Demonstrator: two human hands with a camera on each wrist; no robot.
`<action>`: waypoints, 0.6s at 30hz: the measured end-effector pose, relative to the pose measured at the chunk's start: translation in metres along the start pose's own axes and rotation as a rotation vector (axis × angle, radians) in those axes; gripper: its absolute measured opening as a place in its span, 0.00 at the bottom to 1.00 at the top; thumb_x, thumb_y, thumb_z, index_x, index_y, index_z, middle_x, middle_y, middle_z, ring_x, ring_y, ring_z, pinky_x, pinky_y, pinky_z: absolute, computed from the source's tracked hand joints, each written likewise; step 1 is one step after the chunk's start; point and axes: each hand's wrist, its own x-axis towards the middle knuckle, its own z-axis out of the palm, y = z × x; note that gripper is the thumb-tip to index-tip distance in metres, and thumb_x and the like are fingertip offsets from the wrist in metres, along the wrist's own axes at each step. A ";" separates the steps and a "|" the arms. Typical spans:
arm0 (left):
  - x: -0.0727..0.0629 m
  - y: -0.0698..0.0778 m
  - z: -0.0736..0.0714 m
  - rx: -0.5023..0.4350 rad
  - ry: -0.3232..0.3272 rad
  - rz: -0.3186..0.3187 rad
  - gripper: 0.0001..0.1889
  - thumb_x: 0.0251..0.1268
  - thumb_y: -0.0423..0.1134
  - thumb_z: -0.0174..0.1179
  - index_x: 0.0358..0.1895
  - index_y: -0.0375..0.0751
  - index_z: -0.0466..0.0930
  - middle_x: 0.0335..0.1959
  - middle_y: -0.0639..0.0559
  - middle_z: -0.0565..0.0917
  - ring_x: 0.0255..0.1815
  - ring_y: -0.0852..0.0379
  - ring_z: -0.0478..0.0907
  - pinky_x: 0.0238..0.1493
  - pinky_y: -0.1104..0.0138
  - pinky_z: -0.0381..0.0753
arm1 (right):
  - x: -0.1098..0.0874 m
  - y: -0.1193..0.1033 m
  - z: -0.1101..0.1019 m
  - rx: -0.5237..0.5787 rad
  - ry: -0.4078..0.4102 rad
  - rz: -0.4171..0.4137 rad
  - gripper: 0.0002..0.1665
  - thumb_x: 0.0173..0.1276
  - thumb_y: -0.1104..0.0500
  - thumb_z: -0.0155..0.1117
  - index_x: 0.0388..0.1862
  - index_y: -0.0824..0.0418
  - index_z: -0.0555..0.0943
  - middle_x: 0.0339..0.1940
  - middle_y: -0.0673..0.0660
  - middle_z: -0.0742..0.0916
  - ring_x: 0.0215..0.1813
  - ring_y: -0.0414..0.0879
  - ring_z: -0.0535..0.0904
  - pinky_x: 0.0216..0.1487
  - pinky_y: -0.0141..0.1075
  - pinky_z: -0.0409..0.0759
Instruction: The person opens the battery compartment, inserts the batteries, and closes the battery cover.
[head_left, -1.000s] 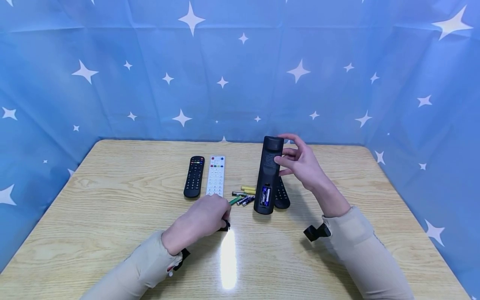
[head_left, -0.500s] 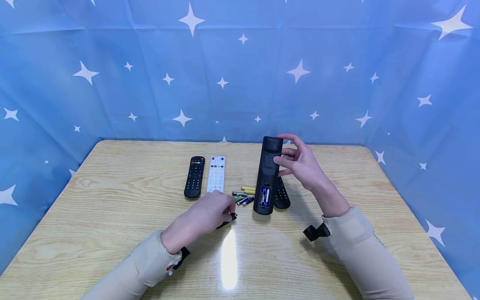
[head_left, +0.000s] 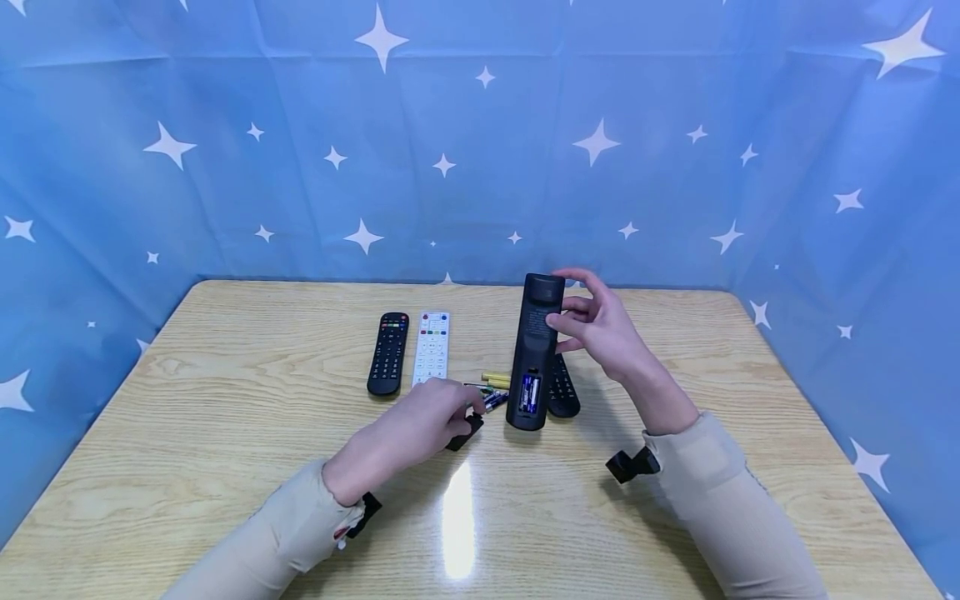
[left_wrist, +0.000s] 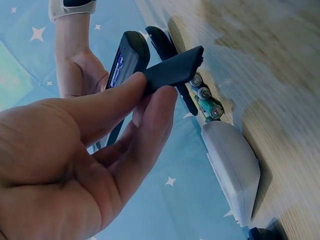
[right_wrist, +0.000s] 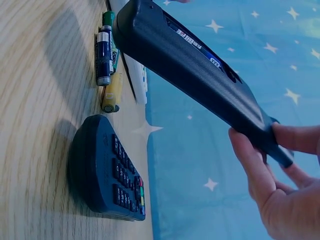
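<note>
My right hand (head_left: pixel 603 329) grips a black remote control (head_left: pixel 537 333) by its upper end, its back turned toward me. The battery compartment is uncovered, and blue batteries (head_left: pixel 529 393) sit inside it. Between thumb and fingers, my left hand (head_left: pixel 420 421) pinches a small black battery cover (left_wrist: pixel 175 70), in front of and to the left of the remote's lower end. In the left wrist view the cover is held tilted, with small tabs showing at its far end. Beneath the raised remote, the right wrist view shows another black remote (right_wrist: pixel 107 170) lying on the table.
Loose batteries (head_left: pixel 497 379), yellow, green and dark blue, lie between the hands. A white remote (head_left: pixel 432 346) and a further black remote (head_left: pixel 387 354) lie side by side behind my left hand. The wooden table (head_left: pixel 225 433) backs onto a blue star-patterned curtain (head_left: pixel 480 125).
My left hand has moved to the right with the battery cover, closer to the held remote, and the cover has turned. The right hand and its remote have barely shifted.
</note>
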 end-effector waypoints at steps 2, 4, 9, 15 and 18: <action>0.000 -0.001 0.000 0.003 0.023 0.015 0.09 0.63 0.26 0.70 0.44 0.37 0.85 0.25 0.56 0.79 0.26 0.61 0.73 0.31 0.66 0.77 | 0.000 0.000 0.000 0.002 0.000 0.000 0.35 0.73 0.73 0.61 0.74 0.53 0.66 0.51 0.68 0.82 0.45 0.54 0.86 0.38 0.49 0.89; 0.000 -0.001 0.000 -0.002 0.043 0.021 0.09 0.64 0.26 0.69 0.45 0.38 0.84 0.26 0.56 0.79 0.27 0.61 0.73 0.31 0.66 0.77 | 0.000 0.000 0.000 0.003 0.002 0.000 0.35 0.73 0.73 0.61 0.74 0.53 0.66 0.51 0.68 0.82 0.45 0.54 0.86 0.38 0.49 0.89; 0.001 -0.001 -0.001 -0.032 0.060 0.005 0.08 0.66 0.28 0.68 0.46 0.39 0.83 0.28 0.56 0.78 0.29 0.59 0.74 0.32 0.66 0.76 | 0.000 0.001 0.000 0.002 0.003 0.001 0.35 0.73 0.73 0.62 0.74 0.53 0.66 0.50 0.68 0.83 0.44 0.54 0.86 0.38 0.49 0.89; 0.003 -0.002 -0.001 -0.061 0.113 0.024 0.10 0.67 0.27 0.67 0.48 0.39 0.83 0.31 0.54 0.79 0.31 0.58 0.75 0.34 0.65 0.77 | 0.000 0.002 0.001 0.011 0.000 -0.001 0.35 0.72 0.74 0.61 0.74 0.54 0.66 0.50 0.68 0.83 0.44 0.54 0.86 0.38 0.50 0.89; 0.005 -0.002 0.000 -0.085 0.155 0.028 0.10 0.68 0.28 0.67 0.49 0.40 0.83 0.31 0.54 0.78 0.31 0.59 0.75 0.34 0.66 0.77 | 0.000 0.002 0.001 0.016 0.000 -0.002 0.35 0.72 0.74 0.61 0.74 0.54 0.66 0.50 0.68 0.83 0.44 0.55 0.86 0.38 0.50 0.88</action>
